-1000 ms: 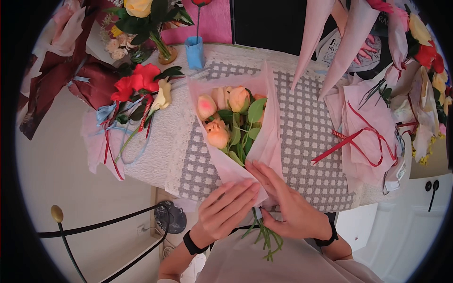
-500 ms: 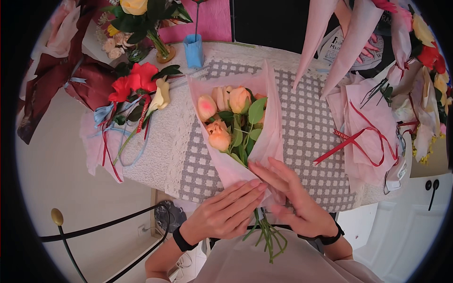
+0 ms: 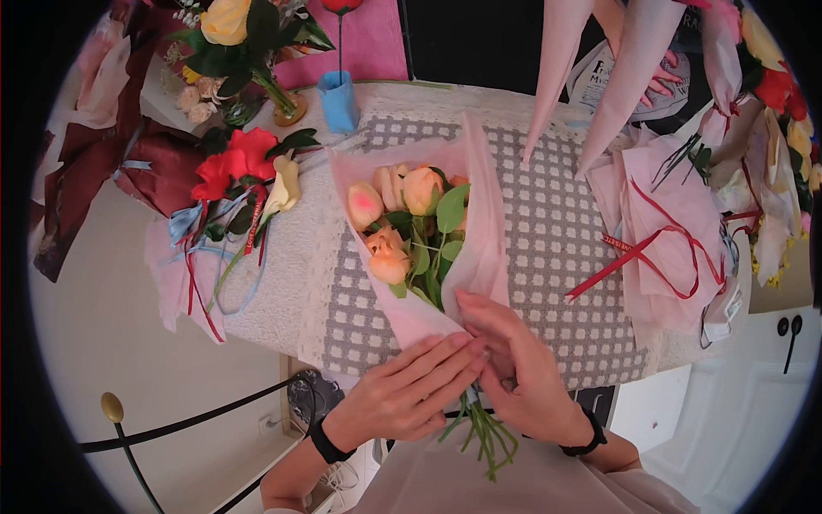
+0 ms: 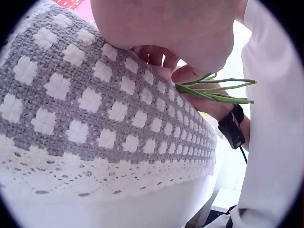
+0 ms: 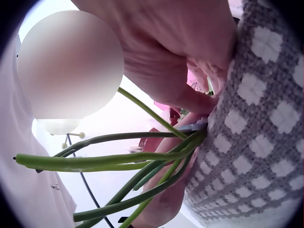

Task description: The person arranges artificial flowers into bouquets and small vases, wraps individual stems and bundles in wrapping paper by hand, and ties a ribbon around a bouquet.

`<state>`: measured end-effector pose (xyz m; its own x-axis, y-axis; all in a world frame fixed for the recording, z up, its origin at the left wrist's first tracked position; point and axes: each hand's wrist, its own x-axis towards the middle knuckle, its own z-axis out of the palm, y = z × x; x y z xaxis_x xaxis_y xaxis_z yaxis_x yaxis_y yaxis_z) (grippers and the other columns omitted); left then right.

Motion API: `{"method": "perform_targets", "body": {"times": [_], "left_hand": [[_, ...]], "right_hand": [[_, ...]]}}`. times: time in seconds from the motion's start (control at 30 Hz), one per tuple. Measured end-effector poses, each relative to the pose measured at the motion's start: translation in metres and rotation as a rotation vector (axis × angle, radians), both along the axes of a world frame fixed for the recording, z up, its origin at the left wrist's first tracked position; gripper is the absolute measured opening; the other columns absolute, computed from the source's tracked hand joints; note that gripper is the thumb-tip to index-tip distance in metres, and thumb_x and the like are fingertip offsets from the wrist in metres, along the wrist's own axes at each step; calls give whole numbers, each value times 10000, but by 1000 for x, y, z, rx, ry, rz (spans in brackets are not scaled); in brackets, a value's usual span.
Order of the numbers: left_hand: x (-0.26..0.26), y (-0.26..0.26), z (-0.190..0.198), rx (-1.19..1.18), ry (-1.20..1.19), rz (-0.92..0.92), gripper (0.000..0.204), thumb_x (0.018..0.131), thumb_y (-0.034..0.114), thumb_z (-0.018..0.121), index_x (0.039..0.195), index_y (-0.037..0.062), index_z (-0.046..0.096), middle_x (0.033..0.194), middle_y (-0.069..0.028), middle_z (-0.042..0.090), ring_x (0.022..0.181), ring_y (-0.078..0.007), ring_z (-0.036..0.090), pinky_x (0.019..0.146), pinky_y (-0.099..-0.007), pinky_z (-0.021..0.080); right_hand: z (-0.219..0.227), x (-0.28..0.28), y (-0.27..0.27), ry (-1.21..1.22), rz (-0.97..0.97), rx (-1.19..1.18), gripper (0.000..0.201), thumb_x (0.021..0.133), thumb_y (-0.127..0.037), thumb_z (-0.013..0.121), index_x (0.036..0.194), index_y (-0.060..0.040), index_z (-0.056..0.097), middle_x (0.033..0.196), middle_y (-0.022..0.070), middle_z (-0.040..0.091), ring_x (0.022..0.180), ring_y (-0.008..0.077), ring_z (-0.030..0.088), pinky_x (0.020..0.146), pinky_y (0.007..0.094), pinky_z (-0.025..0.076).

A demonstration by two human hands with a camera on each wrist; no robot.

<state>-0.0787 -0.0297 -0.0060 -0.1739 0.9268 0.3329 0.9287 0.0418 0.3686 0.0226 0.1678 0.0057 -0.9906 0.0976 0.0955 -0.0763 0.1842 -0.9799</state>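
A bouquet of peach roses and tulips point(image 3: 390, 261) with green leaves lies on the checked cloth, wrapped in pink paper point(image 3: 486, 227). Its green stems point(image 3: 484, 433) stick out below the wrap toward the person, bound by a pale blue tie point(image 5: 192, 127). My left hand point(image 3: 407, 390) lies across the lower front of the wrap, fingers straight and side by side, pressing the paper down. On the other side my right hand point(image 3: 527, 373) pinches the folded edge of the paper between thumb and fingers, its thumb close to the left fingertips.
Red flowers with ribbons point(image 3: 244, 158) lie at left, near a vase of yellow roses point(image 3: 287, 103) and a blue holder point(image 3: 338, 103). Pink paper with a red ribbon point(image 3: 668, 248) lies at right. Pink paper cones point(image 3: 629, 77) hang over the far right edge.
The right hand, lifted with spread fingers half a second ago, has come back against the wrap and closed on its edge. The left hand stays on the paper, its fingertips slightly farther right.
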Motion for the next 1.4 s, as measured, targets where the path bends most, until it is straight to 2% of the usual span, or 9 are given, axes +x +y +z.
{"method": "perform_targets", "body": {"times": [0.3,0.43,0.5,0.6,0.7,0.9,0.97,1.07,1.4], "left_hand": [[10,5,-6,-64,128,53,589,865,222,629,1437,81,636,1492,-52,611,1429,-245,535,1230,-441,381],[11,5,-4,-66,147,69,502,910,220,610,1392,96,669,1474,-42,624,1415,-228,545,1222,-442,390],[11,5,-5,-66,145,70,475,922,215,603,1376,99,680,1469,-42,628,1414,-222,546,1220,-442,392],[10,8,-5,-78,212,67,518,850,213,638,1359,149,712,1477,-18,635,1402,-235,546,1228,-450,370],[11,9,-2,-64,140,86,433,947,184,584,1358,99,693,1448,-44,645,1400,-213,559,1213,-440,403],[4,5,5,-75,55,60,386,936,126,588,1293,29,700,1469,-94,633,1415,-233,559,1206,-445,422],[1,3,3,-38,-100,27,410,775,23,685,1185,32,709,1481,-111,627,1415,-268,561,1197,-473,434],[-6,3,12,-12,-132,-8,348,751,-40,705,1095,12,684,1466,-145,629,1410,-292,568,1156,-458,489],[-28,-5,23,-48,-236,-108,462,770,4,756,1226,61,708,1415,-153,607,1289,-321,655,909,-386,642]], "right_hand": [[10,2,7,-41,70,-406,836,837,245,464,1608,-4,260,1664,181,341,1579,275,310,1292,409,236],[13,9,10,-53,5,-428,744,853,192,548,1550,-6,379,1621,187,421,1531,283,398,1258,406,313],[20,16,19,4,-210,66,509,848,114,672,1335,-4,588,1380,180,605,1307,311,591,1116,401,453],[29,23,19,-173,-487,573,253,816,4,784,1039,-26,669,1026,140,629,970,312,628,872,410,487],[22,16,9,-169,-467,687,213,798,-56,819,897,-50,630,864,102,538,808,301,561,738,420,424],[20,7,-8,-172,-408,714,229,796,-74,808,832,-57,583,842,86,539,704,289,523,680,419,379],[20,6,-8,-172,-361,687,224,799,-59,795,835,-48,574,842,93,537,701,297,535,664,423,394],[16,3,-10,-133,-298,619,207,809,-28,763,865,-23,564,857,111,533,713,321,563,640,433,438],[23,-10,-3,46,-2,691,260,761,-1,727,965,4,567,1004,143,521,863,331,611,674,426,538]]}}
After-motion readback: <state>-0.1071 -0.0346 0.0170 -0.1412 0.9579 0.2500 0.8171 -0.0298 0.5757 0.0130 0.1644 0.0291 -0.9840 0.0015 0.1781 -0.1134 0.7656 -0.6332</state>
